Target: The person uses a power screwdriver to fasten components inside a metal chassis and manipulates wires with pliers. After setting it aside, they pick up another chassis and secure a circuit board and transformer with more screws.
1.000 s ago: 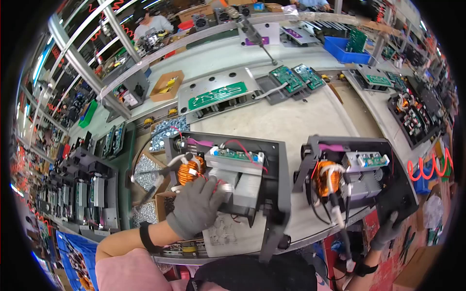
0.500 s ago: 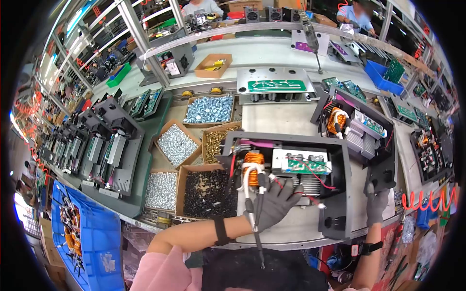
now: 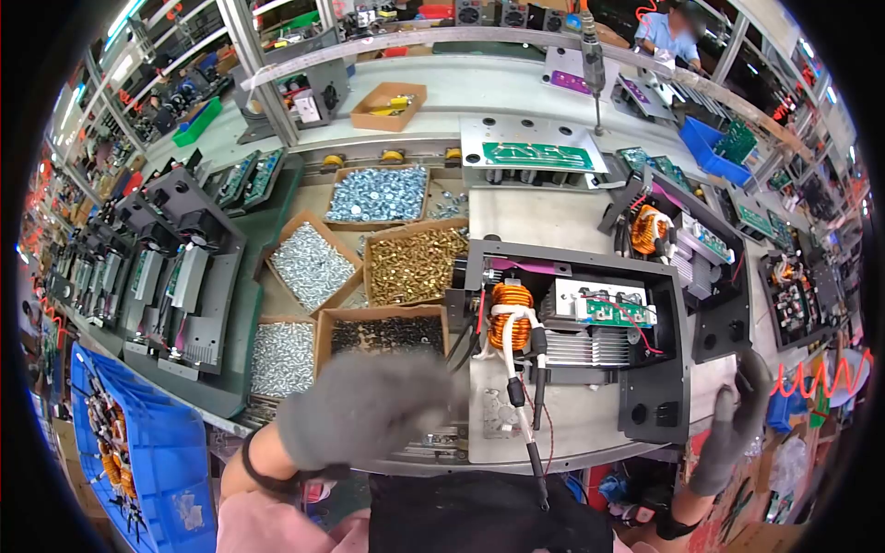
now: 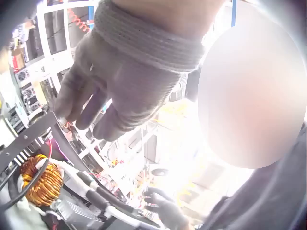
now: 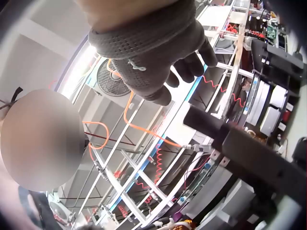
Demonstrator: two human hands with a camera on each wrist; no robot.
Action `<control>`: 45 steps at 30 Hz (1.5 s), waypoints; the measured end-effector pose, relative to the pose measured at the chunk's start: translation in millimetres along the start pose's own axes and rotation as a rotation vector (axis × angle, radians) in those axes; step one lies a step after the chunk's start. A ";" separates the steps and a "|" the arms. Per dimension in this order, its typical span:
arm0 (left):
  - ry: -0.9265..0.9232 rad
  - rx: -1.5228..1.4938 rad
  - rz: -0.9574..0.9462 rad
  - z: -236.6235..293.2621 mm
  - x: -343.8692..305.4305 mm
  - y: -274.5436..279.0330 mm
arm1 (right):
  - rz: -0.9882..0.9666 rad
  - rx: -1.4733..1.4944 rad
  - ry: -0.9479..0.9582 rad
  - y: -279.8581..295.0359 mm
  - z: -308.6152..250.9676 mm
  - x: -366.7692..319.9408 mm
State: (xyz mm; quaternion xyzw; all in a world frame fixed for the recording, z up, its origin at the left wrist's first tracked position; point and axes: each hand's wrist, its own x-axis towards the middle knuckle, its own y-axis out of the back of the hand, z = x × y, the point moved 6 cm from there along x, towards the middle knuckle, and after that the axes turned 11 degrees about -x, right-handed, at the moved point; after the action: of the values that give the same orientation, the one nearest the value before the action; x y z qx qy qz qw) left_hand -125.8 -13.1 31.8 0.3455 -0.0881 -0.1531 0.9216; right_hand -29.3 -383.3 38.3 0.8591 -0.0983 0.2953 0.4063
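Note:
My gloved left hand (image 3: 369,410), blurred, hovers over the front of the box of black screws (image 3: 387,330). Its fingers hang loosely bent with nothing in them in the left wrist view. To its right lies a black metal housing (image 3: 653,392) holding a copper-wound coil (image 3: 510,318), a green circuit board (image 3: 616,311) and a finned heatsink (image 3: 590,348). Thick black-and-white cables (image 3: 521,405) hang from the coil over the table's front edge. My gloved right hand (image 3: 733,429) holds nothing, fingers relaxed, beside the near end of a second housing (image 3: 724,332).
Boxes of blue-silver screws (image 3: 378,195), silver screws (image 3: 312,265) and brass screws (image 3: 415,263) stand left of the housing. More units line a green board (image 3: 241,355) farther left. A blue bin (image 3: 161,442) holds coils. A power screwdriver (image 3: 591,64) hangs above the back.
The second housing has moved back and right, and the nearer one has turned squarer to me. My left hand has left its wires and moved left; the right has come off the second housing.

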 end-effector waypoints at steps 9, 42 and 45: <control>-0.136 0.760 0.402 -10.2 156.3 -27.9 | -0.181 -0.209 0.151 -42.4 -45.6 -0.2; -0.195 0.349 0.251 16.0 85.1 -27.9 | -0.207 0.112 -0.012 -38.1 -6.0 -10.8; -0.190 0.139 0.662 -25.2 58.0 41.6 | 0.023 0.188 -0.359 -8.8 75.7 -27.3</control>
State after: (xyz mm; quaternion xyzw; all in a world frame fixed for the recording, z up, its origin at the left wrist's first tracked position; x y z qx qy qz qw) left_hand -55.4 12.1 43.9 0.3445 -0.2907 0.1289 0.8833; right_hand -15.4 -436.8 -20.9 0.9309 -0.1511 0.1499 0.2967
